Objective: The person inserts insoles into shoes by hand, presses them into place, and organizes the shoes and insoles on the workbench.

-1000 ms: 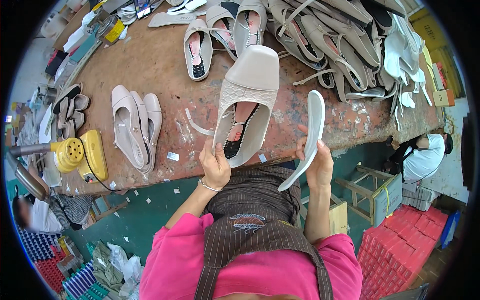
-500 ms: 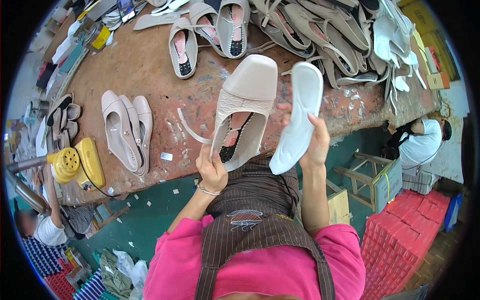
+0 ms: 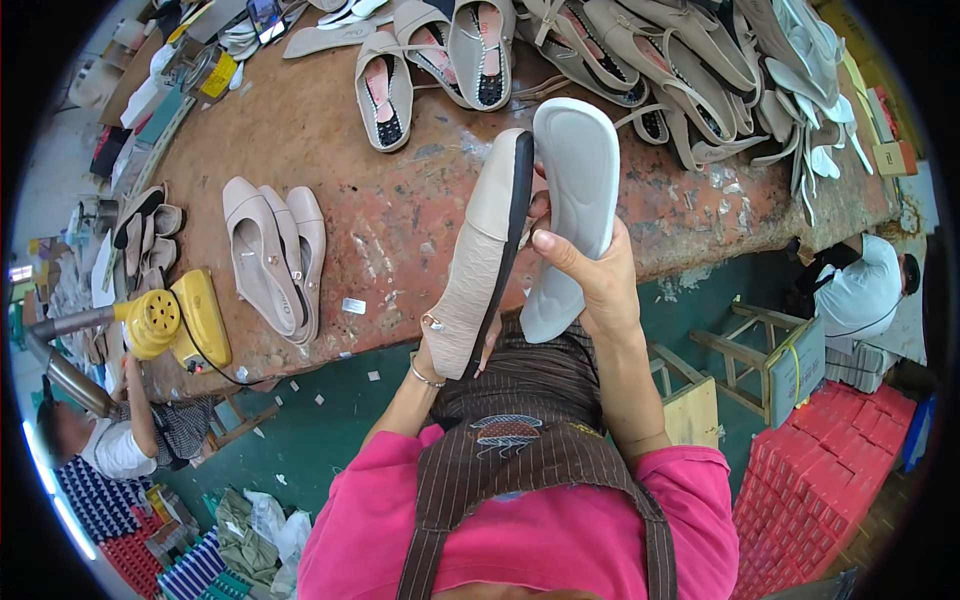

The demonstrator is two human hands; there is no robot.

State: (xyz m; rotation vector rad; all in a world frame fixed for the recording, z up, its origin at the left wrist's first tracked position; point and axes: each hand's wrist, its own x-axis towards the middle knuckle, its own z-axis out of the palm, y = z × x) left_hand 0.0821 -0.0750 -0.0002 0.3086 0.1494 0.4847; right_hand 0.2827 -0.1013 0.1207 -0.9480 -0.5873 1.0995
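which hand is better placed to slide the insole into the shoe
Probably the right hand: its grip already holds the white insole beside the beige shoe, which the left hand steadies.

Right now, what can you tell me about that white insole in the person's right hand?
The insole is a long, foot-shaped pad, pale grey-white, and looks like soft moulded foam with a raised rim along its edges. It is held upright over the bench edge, its rounded end up. The right hand grips its lower half, thumb across the front. It stands close beside the beige shoe in the left hand; whether the two touch is unclear.
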